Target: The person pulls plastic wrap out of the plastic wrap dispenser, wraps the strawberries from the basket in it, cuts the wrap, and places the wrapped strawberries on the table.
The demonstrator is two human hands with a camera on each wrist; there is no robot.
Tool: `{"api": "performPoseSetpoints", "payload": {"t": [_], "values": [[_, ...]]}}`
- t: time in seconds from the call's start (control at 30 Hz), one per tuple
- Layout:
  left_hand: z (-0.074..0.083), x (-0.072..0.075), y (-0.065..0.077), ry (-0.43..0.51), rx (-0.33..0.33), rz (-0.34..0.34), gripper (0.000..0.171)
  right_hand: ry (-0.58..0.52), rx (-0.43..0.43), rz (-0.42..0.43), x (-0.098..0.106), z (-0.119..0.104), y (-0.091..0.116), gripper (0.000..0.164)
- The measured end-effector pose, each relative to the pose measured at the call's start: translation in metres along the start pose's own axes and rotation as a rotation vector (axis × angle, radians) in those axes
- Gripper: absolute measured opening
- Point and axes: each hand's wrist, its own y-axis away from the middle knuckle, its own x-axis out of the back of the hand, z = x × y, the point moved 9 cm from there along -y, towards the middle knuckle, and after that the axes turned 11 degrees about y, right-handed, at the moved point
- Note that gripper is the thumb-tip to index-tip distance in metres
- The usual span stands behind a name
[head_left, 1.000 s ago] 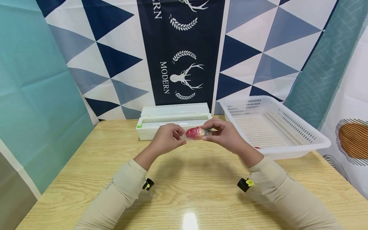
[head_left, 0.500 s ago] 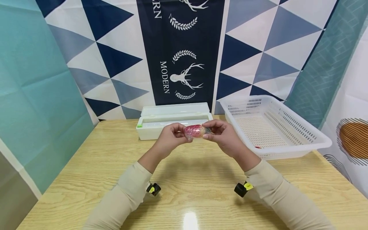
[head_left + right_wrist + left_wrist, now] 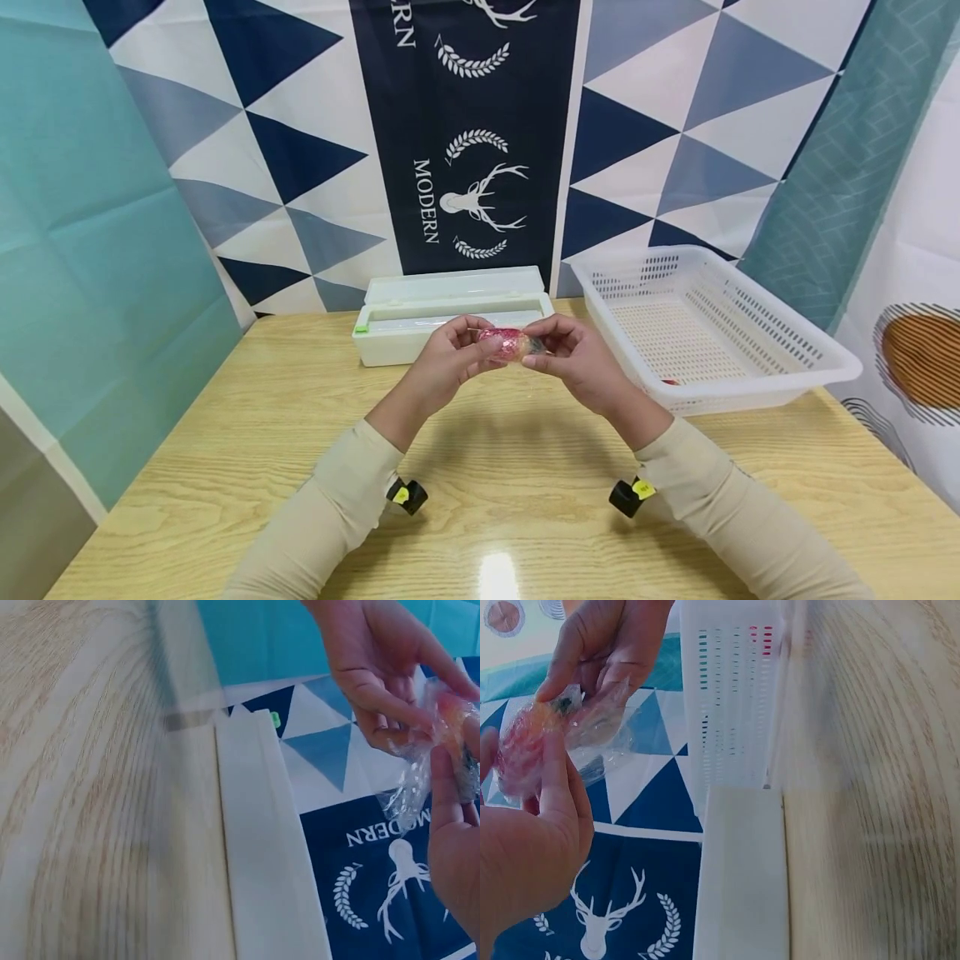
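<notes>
A red fruit-like piece (image 3: 512, 342), yellowish toward its dark green end, is wrapped in clear plastic film and held above the table between both hands. My left hand (image 3: 441, 360) grips its red end, with the thumb along the near side. On the other side, my right hand (image 3: 576, 360) pinches the green end between thumb and fingers. Loose, crinkled film (image 3: 604, 742) sticks out beside the fruit-like piece (image 3: 529, 746) in the left wrist view. The right wrist view also shows bunched film (image 3: 409, 791) hanging between the hands. Fingers hide part of the piece.
Behind the hands stands a long white box (image 3: 390, 343) with its lid raised and a clear roll inside. At right is a white perforated basket (image 3: 765, 392) with a small red thing (image 3: 670, 382) in its near corner. The wooden table (image 3: 510, 475) meets a patterned cloth backdrop.
My left hand has moved right, from the loose film at the tip onto the red end, with its thumb now over it. The right hand keeps hold of the green end.
</notes>
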Motion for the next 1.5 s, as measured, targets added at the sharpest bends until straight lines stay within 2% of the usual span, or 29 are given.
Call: {"api": "performPoseSetpoints", "payload": {"t": [0.13,0.27,0.37,0.47,0.67,0.73,0.83,0.97,1.07,1.3,1.5], "values": [[-0.001,0.005,-0.001,0.009,0.017,0.056,0.023,0.123,-0.048,-0.015,0.004,0.003,-0.002,0.033],[0.002,0.007,0.001,0.053,0.009,0.062,0.020,0.108,-0.083,-0.063,0.005,0.010,-0.004,0.051],[0.004,0.005,0.002,0.086,0.003,0.044,0.017,0.057,-0.098,-0.146,-0.005,0.016,-0.001,0.066],[0.003,0.004,0.002,0.098,0.009,0.034,0.016,0.111,-0.096,-0.173,-0.009,0.019,0.000,0.071],[0.001,0.011,0.003,0.066,0.029,0.088,0.019,0.217,-0.121,-0.030,0.003,0.019,-0.002,0.034],[0.001,0.013,0.003,0.037,0.030,0.107,0.022,0.228,-0.144,0.005,0.006,0.019,-0.002,0.029],[0.000,0.017,0.004,-0.033,0.021,0.127,0.025,0.239,-0.164,0.026,0.009,0.020,-0.001,0.032],[0.000,0.023,0.004,-0.164,-0.005,0.157,0.024,0.233,-0.187,0.005,0.009,0.022,0.001,0.042],[-0.001,0.027,0.004,-0.224,-0.021,0.174,0.024,0.239,-0.209,0.005,0.009,0.024,0.002,0.042],[-0.009,0.028,0.001,-0.208,-0.008,0.170,0.025,0.229,-0.293,0.109,0.016,0.033,0.003,0.030],[-0.012,0.026,-0.001,-0.198,-0.007,0.165,0.025,0.185,-0.322,0.184,0.020,0.036,0.004,0.023]]}}
